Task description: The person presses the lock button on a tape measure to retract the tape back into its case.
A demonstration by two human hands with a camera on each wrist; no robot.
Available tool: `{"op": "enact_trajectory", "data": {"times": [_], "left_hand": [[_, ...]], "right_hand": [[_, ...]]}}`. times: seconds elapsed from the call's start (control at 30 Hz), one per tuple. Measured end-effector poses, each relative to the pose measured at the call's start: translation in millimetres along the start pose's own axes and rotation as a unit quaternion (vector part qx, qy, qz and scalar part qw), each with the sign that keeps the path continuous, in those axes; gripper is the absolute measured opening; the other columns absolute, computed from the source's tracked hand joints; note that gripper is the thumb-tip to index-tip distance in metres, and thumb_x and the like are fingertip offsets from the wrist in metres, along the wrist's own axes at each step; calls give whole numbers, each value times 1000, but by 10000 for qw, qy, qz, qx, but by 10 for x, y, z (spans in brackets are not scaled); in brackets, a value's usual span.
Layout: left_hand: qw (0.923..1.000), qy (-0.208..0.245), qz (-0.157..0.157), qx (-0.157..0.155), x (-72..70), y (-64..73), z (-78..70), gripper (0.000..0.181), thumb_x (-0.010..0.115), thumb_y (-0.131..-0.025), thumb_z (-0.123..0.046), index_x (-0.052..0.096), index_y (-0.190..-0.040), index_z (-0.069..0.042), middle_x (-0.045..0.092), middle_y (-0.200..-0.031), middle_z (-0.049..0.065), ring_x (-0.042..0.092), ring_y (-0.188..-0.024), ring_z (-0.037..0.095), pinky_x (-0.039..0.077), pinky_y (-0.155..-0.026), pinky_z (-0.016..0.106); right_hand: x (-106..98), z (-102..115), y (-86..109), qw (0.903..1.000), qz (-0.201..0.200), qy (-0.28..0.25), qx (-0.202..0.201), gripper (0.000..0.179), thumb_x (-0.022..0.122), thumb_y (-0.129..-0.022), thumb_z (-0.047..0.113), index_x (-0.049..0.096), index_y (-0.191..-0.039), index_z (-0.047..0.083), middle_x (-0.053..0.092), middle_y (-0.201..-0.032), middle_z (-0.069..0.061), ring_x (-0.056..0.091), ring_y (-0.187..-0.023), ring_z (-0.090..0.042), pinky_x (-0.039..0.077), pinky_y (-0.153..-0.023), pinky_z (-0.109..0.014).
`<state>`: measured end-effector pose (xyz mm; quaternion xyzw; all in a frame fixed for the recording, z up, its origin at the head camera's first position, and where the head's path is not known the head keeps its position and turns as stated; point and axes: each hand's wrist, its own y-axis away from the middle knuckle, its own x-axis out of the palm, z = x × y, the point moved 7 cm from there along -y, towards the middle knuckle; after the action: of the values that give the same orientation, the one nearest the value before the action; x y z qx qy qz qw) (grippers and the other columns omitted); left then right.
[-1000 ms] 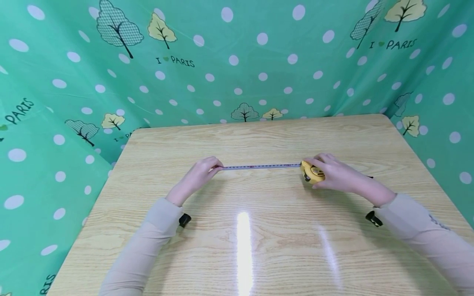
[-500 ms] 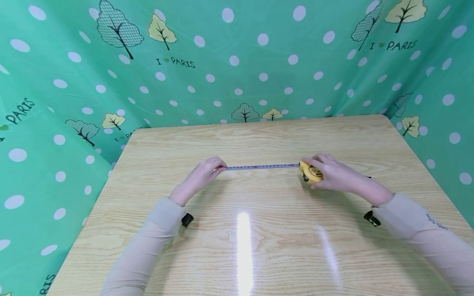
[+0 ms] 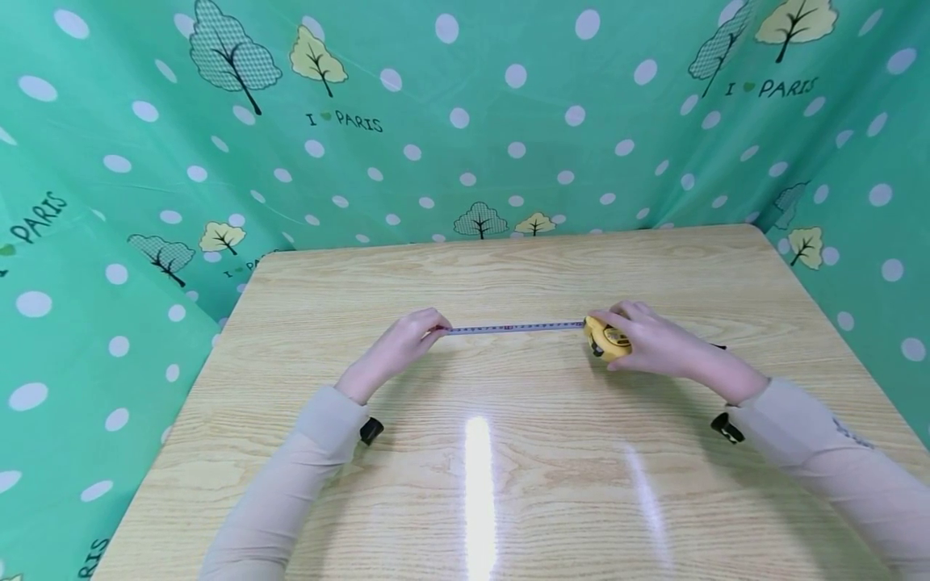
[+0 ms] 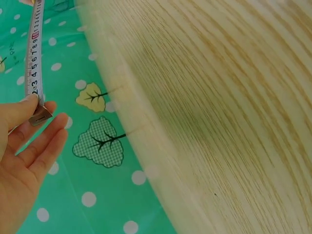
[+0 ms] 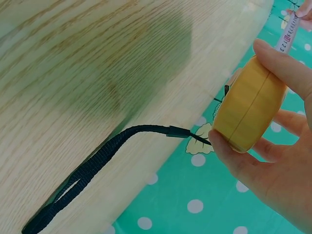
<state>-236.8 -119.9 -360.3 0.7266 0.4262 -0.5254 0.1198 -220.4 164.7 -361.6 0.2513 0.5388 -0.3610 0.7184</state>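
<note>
Tape blade (image 3: 516, 328) stretched straight above the counter (image 3: 567, 500).
Fingers of the left hand (image 4: 23, 161) pinch it near its metal hook (image 4: 40, 116); those of the right hand (image 3: 647, 343) clamp round the yellow case (image 5: 247, 108). Should the left pinch slip, spring tension could whip the blade back.

Yellow case (image 3: 606, 340) partly behind right hand (image 3: 650, 343), head-view blade digits (image 3: 516, 328) perhaps unreadably small

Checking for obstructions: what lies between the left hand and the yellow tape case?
The head view shows only the extended tape blade, from left hand to yellow case.
</note>
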Motion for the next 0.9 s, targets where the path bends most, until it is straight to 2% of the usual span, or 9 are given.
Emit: {"op": "enact_trajectory", "data": {"times": [0.57, 0.9], "left_hand": [[10000, -22, 15, -38, 58, -97, -62, 6, 58, -84, -2, 61, -89, -3, 61, -85, 4, 59, -78, 13, 49, -67, 20], [10000, -44, -7, 67, 87, -118, -93, 4, 59, -84, -4, 60, -88, -3, 61, -83, 4, 59, -76, 13, 49, -66, 19]], "right_hand": [[18, 5, -47, 10000, 6, -4, -69, 77, 78, -67, 20, 39, -132, 4, 46, -110, -20, 45, -97, -33, 47, -74, -43], [37, 21, -64, 9999, -25, 68, -157, 78, 78, -66, 20, 39, -131, 4, 46, -110, -20, 46, -97, -33, 47, -73, -43]]}}
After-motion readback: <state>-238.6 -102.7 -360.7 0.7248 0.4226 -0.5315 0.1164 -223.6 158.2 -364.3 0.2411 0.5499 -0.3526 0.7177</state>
